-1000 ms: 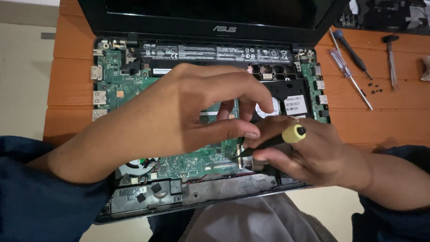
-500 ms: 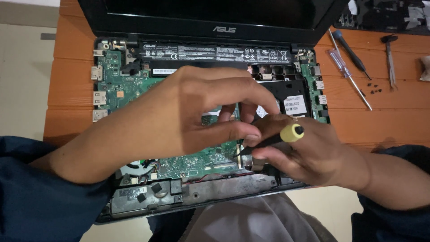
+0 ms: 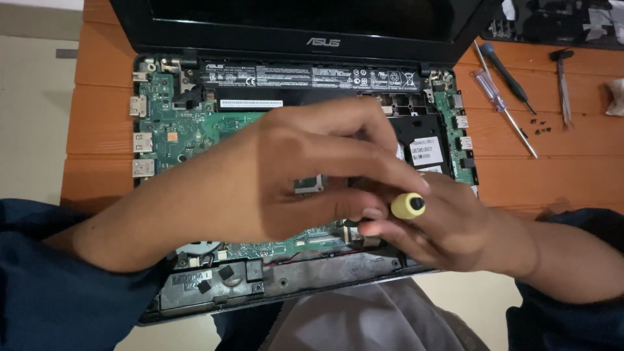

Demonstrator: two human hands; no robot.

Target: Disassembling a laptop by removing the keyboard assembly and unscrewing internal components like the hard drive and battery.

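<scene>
Leaning over an opened laptop (image 3: 195, 130) on an orange wooden table (image 3: 552, 175), a person in dark blue sleeves works with both hands above the bare green board (image 3: 169, 140). At nine o'clock on the machine, a row of metal ports (image 3: 142, 140) lines its left edge. At seven o'clock, near the front rim, sits a black plastic section (image 3: 214, 286) with a fan (image 3: 195, 250) just behind it.

The left hand (image 3: 292, 175) reaches in from eight o'clock and arches over the middle of the board, fingers curled down and drawn together at the tips; what they pinch is hidden beneath them, so I cannot tell. Its fingertips touch the right hand (image 3: 448, 224), which comes in from four o'clock and is closed around a screwdriver (image 3: 408, 205). Only the yellow butt of the handle shows, pointing up toward the viewer, at about five o'clock on the laptop; the shaft and tip are hidden under the fingers.

At twelve o'clock a long black battery (image 3: 305, 75) lies under the hinge of the raised screen (image 3: 305, 19). At two o'clock, on the table, lie two spare screwdrivers (image 3: 504, 104), a few tiny black screws (image 3: 539, 127) just beside them, and a dark tool (image 3: 562, 78) farther right.
</scene>
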